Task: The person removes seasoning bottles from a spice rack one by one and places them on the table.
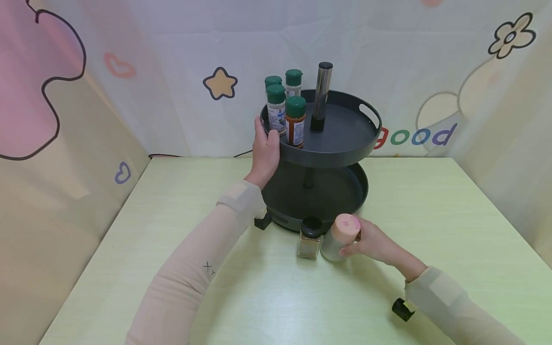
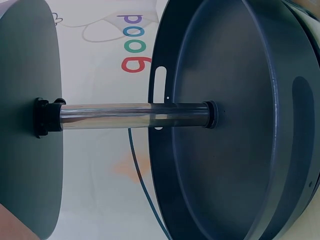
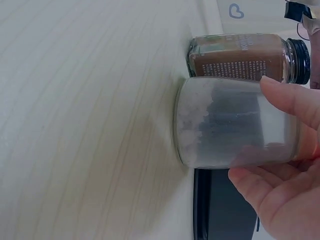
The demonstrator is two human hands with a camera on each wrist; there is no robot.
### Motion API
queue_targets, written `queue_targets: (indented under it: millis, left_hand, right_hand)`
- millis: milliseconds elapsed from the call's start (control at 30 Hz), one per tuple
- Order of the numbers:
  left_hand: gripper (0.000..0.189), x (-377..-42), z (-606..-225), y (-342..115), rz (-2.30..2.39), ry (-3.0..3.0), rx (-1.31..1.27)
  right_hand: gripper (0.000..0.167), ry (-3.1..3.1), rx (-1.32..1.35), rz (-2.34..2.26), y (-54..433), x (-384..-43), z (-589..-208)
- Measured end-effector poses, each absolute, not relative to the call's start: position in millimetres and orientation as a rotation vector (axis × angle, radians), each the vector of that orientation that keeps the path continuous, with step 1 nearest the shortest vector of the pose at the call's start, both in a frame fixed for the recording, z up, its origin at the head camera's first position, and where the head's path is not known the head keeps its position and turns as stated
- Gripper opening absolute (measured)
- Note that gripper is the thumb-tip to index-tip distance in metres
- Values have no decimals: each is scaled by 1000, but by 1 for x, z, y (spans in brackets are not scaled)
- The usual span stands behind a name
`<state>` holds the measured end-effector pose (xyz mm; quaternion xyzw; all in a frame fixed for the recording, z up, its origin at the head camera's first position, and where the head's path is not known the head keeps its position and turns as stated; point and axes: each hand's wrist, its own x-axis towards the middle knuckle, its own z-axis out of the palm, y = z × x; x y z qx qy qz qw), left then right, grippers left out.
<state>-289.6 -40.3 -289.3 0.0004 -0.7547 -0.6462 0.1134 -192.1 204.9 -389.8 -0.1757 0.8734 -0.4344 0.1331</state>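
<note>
A black two-tier round rack [image 1: 340,155] stands on the table with a metal post through it. My left hand [image 1: 265,153] grips the left rim of its upper tray, close to several green-capped spice bottles [image 1: 276,112]. In the left wrist view the post [image 2: 135,116] runs between both tiers, and the lower tray [image 2: 225,165] holds nothing in the part that shows. My right hand [image 1: 373,242] holds a pink-lidded clear glass shaker [image 1: 345,232] at the front of the rack. Pale contents show in its base in the right wrist view. Beside it stands a black-capped square spice jar [image 3: 240,55] with brown powder.
The light wooden table [image 1: 151,249] ends at a printed cloth backdrop [image 1: 181,86] behind the rack. A thin dark cable [image 2: 142,185] runs along the backdrop. Small black devices are strapped at both wrists, the right one [image 1: 403,310] low over the table.
</note>
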Motion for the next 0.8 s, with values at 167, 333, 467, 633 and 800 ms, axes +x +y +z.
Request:
queue_targets:
  millis: [167, 333, 467, 633, 800]
  left_hand:
    - [63, -290, -290, -41, -1902, -2207, -11]
    - [62, -290, -291, -41, -1905, -2208, -12]
    - [63, -290, -290, -41, -1902, -2215, -2]
    - [63, -289, -289, -41, -1906, -2211, -12]
    - [63, -288, -289, -41, -1913, -2209, -10]
  right_hand:
    - [67, 2530, -514, -1257, 205, -192, -390]
    - [69, 2527, -516, -1258, 205, -191, -389]
    - [71, 2527, -514, -1255, 205, -191, -389]
    - [71, 2532, -499, -1249, 204, -190, -388]
    - [70, 2544, -496, -1235, 203, -189, -387]
